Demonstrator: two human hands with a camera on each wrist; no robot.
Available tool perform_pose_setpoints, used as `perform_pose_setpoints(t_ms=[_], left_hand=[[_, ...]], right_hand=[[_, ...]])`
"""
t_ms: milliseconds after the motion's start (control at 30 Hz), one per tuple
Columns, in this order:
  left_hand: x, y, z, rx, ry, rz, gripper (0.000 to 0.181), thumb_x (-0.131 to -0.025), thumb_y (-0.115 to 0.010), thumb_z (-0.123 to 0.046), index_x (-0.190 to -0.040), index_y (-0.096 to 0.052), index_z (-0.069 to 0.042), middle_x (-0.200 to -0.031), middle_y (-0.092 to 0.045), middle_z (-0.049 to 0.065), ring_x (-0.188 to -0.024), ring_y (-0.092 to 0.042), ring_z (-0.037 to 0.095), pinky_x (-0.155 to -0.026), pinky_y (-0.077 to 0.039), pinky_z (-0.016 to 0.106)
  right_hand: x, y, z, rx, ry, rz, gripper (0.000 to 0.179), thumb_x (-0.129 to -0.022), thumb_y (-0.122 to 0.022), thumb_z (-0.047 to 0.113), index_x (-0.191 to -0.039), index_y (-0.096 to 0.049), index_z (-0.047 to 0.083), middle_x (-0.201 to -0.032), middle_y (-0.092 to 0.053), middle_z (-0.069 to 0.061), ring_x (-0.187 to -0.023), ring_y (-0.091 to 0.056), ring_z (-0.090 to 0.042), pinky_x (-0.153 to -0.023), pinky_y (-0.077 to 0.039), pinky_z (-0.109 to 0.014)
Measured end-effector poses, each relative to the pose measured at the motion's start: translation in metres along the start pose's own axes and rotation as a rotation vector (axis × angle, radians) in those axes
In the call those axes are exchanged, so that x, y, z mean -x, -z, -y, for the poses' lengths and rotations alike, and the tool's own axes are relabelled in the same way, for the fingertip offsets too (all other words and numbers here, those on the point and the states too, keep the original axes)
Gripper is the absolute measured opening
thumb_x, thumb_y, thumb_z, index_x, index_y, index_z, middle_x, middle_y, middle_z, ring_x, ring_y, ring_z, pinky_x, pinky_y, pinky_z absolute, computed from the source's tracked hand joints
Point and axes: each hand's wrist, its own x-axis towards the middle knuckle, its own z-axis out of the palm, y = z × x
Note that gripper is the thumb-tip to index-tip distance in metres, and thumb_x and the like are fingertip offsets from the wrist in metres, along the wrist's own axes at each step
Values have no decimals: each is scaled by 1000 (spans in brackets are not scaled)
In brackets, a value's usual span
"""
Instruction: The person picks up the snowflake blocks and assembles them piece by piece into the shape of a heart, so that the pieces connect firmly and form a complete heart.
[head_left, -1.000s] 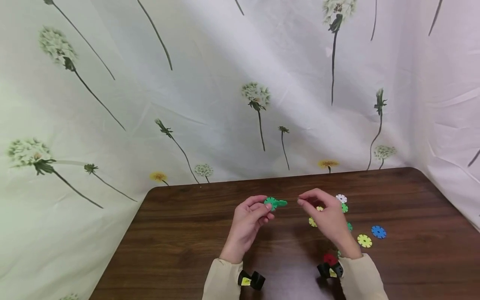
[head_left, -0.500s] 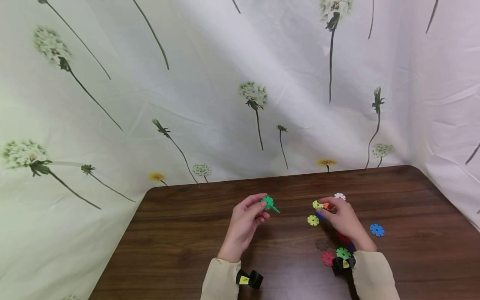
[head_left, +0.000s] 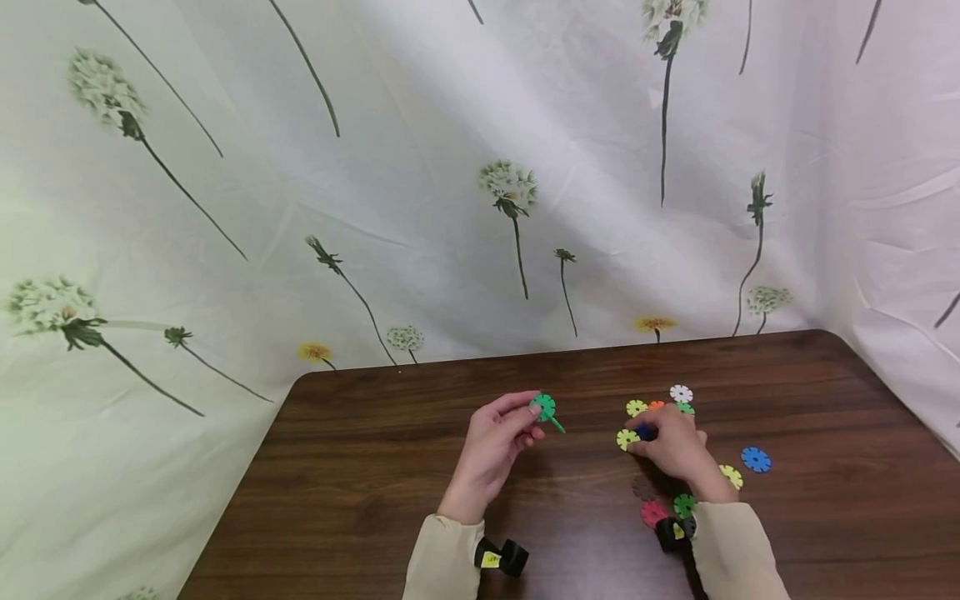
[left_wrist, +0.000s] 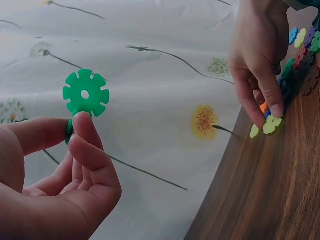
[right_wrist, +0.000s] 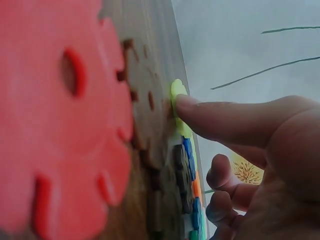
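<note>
My left hand (head_left: 495, 446) is raised above the table and pinches two joined green interlocking discs (left_wrist: 86, 93) between thumb and fingers. One disc faces the left wrist camera; the other (head_left: 556, 423) sticks out edge-on in the head view. Low over the table, my right hand (head_left: 678, 446) has its thumb and index finger at opposite edges of a yellow interlocking disc (head_left: 627, 440) that lies flat. In the right wrist view the thumb tip presses that yellow disc (right_wrist: 178, 102); the index fingertip is hidden there.
Around the right hand lie another yellow disc (head_left: 636, 407), an orange disc (head_left: 656, 405), a white disc (head_left: 681, 393), a blue disc (head_left: 756, 459), a red disc (head_left: 653, 513), a brown disc (head_left: 642, 488) and several others. A flower-print cloth (head_left: 420, 208) hangs behind the table.
The right hand has come away from beside the left hand, down to the table and onto the nearer yellow disc. The left hand stays put; the green discs in it have turned.
</note>
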Motion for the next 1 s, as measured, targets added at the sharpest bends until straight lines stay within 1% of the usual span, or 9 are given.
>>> perform_pose_setpoints(t_ms=[233, 333, 400, 500, 600, 667, 767, 900, 1000], left_hand=[[0, -1, -1, 8, 13, -19, 26, -92, -62, -7, -113, -61, 8, -85, -67, -1, -65, -61, 7, -64, -50, 18], [0, 0, -1, 8, 13, -21, 23, -92, -62, -6, -111, -62, 7, -85, -67, -1, -65, -61, 7, -64, -50, 18], [0, 0, 0, 9, 13, -23, 22, -92, -62, -6, -110, -62, 6, -84, -67, -2, -64, -61, 7, -63, -50, 18], [0, 0, 0, 13, 13, -24, 20, -92, -61, -5, -109, -62, 6, -83, -67, -2, -64, -61, 7, -63, -49, 18], [-1, 0, 0, 13, 15, -24, 20, -92, -61, -5, -109, -62, 5, -82, -66, -2, -64, -61, 7, -62, -49, 17], [-1, 0, 0, 8, 16, -23, 20, -92, -61, -6, -109, -62, 5, -82, -66, -2, -64, -61, 7, -62, -49, 17], [0, 0, 0, 4, 17, -24, 22, -92, -62, -6, -110, -62, 6, -81, -66, -2, -64, -61, 7, -62, -49, 17], [0, -1, 0, 1, 14, -25, 23, -92, -62, -6, -111, -61, 7, -80, -66, -2, -64, -61, 7, -62, -49, 17], [0, -1, 1, 3, 10, -29, 22, -92, -61, -5, -111, -61, 7, -81, -66, -2, -64, -61, 7, -62, -50, 17]], right_hand=[[2, 1, 5, 8, -7, 0, 21, -79, -78, 18, -99, -74, 14, -113, -58, -21, -106, -50, -43, -70, -32, -45], [1, 2, 6, 11, 21, -1, 20, -78, -78, 16, -97, -72, 12, -109, -60, -19, -104, -51, -41, -72, -35, -50], [0, 1, 6, 4, 49, 5, 18, -79, -78, 15, -94, -70, 12, -103, -62, -14, -99, -54, -35, -75, -38, -52], [0, 1, 5, -34, 100, 44, 15, -79, -76, 9, -90, -66, 11, -91, -63, -6, -86, -56, -23, -74, -44, -45], [-1, 1, 4, -77, 144, 82, 14, -79, -74, 5, -86, -63, 11, -82, -61, -1, -75, -52, -15, -68, -44, -33], [-1, 1, 4, -98, 158, 102, 13, -81, -72, 3, -85, -62, 11, -79, -59, 0, -71, -49, -13, -64, -42, -28], [-1, 3, 3, -92, 173, 94, 10, -86, -68, 5, -88, -62, 12, -79, -58, 1, -72, -49, -13, -64, -42, -27], [-2, 5, 3, -102, 177, 64, 6, -92, -62, 7, -96, -59, 12, -85, -61, -3, -75, -51, -15, -66, -44, -29], [-3, 6, 5, -144, 159, 49, 6, -95, -58, 10, -100, -54, 11, -88, -62, -6, -74, -52, -17, -65, -44, -28]])
